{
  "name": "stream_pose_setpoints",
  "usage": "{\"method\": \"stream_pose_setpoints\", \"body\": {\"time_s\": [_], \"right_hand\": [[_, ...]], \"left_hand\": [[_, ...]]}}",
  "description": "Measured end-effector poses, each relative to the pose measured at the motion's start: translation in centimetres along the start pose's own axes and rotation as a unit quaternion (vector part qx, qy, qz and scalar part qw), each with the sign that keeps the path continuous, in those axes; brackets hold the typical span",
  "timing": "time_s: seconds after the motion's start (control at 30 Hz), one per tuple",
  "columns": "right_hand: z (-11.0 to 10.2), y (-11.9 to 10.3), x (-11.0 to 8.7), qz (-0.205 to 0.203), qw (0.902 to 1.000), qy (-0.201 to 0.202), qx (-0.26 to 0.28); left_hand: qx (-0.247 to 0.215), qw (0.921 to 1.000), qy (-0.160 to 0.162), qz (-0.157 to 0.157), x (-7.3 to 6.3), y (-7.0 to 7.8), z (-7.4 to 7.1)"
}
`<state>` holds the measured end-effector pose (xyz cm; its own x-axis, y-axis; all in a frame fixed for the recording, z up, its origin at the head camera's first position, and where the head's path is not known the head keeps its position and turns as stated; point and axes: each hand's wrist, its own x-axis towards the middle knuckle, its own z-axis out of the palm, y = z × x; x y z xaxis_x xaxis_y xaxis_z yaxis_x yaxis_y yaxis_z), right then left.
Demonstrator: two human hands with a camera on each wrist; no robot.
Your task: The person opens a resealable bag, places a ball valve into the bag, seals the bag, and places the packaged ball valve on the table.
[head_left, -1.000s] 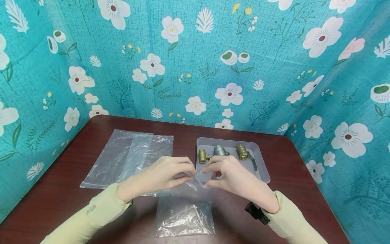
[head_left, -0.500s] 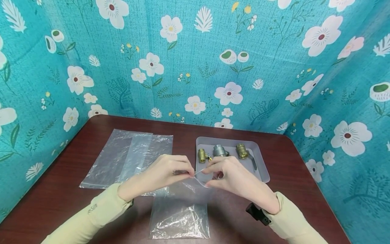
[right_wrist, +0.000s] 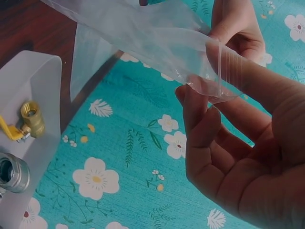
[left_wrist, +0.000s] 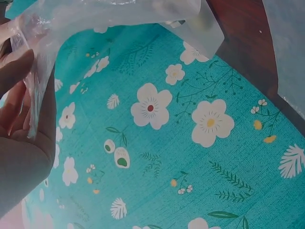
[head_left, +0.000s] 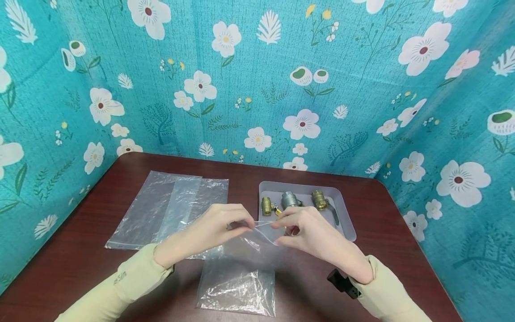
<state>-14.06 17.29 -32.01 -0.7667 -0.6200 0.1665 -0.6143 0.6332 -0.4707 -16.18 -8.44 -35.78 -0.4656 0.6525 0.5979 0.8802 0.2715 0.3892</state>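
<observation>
A clear zip bag (head_left: 241,286) hangs between both hands, its lower part spread over the front of the table. At the left corner of its mouth, my left hand (head_left: 223,223) pinches the film between thumb and fingers. My right hand (head_left: 310,232) holds the other end, with thumb and fingertips apart on the two mouth edges. A narrow gap shows between these edges in the head view. In the right wrist view, the zip strip (right_wrist: 220,67) runs beside the right fingers, and the right thumb shows partly through the film. No contents are visible in the bag.
Behind the right hand stands a grey plastic tray (head_left: 349,223). It holds a small brass valve (head_left: 266,205), a silver valve (head_left: 288,199) and a brass valve (head_left: 319,200) with a grey lever. Flat clear bags (head_left: 138,214) overlap at the table's left. A floral curtain (head_left: 257,89) surrounds the table.
The bag has shifted slightly left. The right hand has moved a little to the right, away from the left hand, and the mouth edges between them look longer and more stretched.
</observation>
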Motion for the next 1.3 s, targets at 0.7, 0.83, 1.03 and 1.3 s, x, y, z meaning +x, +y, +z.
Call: {"method": "stream_pose_setpoints", "body": {"time_s": [0.7,0.83,1.03,1.3], "right_hand": [[-0.1,0.7,-0.5,0.012,0.9998,-0.002,0.012],[-0.2,0.8,-0.6,0.017,0.9998,0.002,0.010],[-0.1,0.8,-0.6,0.028,0.9995,0.003,0.010],[-0.1,0.8,-0.5,0.054,0.9985,-0.005,0.008]], "left_hand": [[-0.008,0.9999,0.014,0.006,-0.5,-0.6,0.1],[-0.007,0.9996,0.026,0.000,-0.6,-0.7,0.0],[-0.010,0.9999,-0.005,0.003,-0.9,-0.6,-0.3],[-0.020,0.9994,-0.009,0.029,-1.1,-0.7,-0.2]]}}
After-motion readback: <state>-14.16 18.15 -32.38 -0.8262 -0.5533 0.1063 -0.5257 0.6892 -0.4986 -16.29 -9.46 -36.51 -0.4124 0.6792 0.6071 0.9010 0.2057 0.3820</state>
